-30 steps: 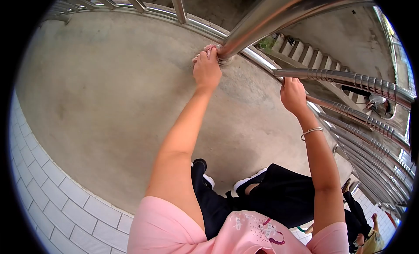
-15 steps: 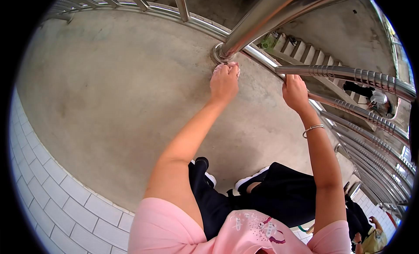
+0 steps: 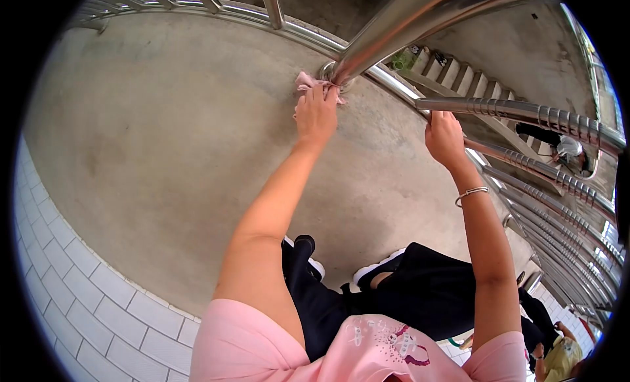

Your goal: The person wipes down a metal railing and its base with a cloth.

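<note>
Pink cloth lies on the concrete floor, at the far corner where the railing turns, against the foot of a thick metal post. The left hand holds it there, its fingers close together and bent down over the folds.

Half a second ago the cloth was bunched under the knuckles, just in front of the foot; now it has swung leftward and spread, one flap out past the fingers on the left and a small end showing on the right. That puts it along the left and near sides of the foot rather than only before it. The right hand has hardly moved: its fingers are curled over the low rail at the floor's right edge, beside a slanting bar.

Much of the cloth is covered by the left fingers, and the thumb's hold cannot be made out. The right fingertips are out of sight behind the rail. The post hides the far side of its foot, and its upper end is cut off. Beyond the bars, a person on the stairs is small and partly blocked.
</note>
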The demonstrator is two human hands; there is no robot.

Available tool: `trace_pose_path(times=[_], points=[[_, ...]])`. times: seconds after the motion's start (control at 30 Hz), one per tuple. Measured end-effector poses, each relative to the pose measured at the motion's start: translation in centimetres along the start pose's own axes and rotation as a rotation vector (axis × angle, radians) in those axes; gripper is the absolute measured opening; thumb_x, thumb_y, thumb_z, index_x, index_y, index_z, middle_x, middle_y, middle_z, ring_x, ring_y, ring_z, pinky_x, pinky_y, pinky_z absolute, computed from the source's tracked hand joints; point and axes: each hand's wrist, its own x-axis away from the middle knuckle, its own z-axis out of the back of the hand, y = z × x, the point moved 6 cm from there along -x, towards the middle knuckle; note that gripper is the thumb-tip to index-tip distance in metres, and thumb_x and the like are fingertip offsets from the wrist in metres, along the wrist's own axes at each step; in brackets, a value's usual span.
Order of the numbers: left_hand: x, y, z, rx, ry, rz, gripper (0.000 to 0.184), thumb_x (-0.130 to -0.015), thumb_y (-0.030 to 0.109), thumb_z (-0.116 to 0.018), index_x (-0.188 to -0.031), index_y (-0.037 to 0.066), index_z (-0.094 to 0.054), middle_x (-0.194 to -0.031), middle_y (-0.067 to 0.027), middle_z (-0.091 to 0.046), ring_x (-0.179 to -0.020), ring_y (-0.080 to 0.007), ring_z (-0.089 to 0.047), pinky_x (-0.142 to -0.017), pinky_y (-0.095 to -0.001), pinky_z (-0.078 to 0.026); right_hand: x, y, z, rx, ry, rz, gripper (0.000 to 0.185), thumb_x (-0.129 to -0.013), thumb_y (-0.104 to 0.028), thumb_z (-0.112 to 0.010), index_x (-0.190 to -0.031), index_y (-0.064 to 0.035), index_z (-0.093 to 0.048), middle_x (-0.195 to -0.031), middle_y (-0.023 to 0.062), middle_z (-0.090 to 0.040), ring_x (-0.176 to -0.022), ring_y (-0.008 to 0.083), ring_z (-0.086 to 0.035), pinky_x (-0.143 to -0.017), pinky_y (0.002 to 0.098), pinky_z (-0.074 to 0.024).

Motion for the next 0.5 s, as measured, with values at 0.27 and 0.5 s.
trace_pose_path(times=[0.27,0.5], points=[[-0.6,4.0,0.6,0.058,0.045,-0.077,0.016,-0.085,0.018,-0.055,-0.101,0.012,-0.056,-0.089,-0.0053,-0.052,-0.087,-0.0216,-0.055,-0.072,-0.0356,-0.043,0.1,0.1,0.0,0.018,-0.029,-0.020,0.019,-0.078,-0.001,-0.055,-0.095,0.0012,-0.048,-0.094,0.0210,-0.057,-0.090,0.0388,-0.055,-0.074,0.0488,-0.0440],[0.2,1.8,0.7,-0.040,0.034,-0.147,0.021,-0.085,0.017,-0.056,-0.106,0.015,-0.057,-0.091,-0.0039,-0.052,-0.087,-0.0209,-0.054,-0.072,-0.0348,-0.043,0.1,-0.1,0.3,-0.043,0.011,0.021,0.019,-0.078,-0.001,-0.056,-0.093,0.0016,-0.046,-0.089,0.0220,-0.056,-0.087,0.0409,-0.053,-0.075,0.0499,-0.0420]])
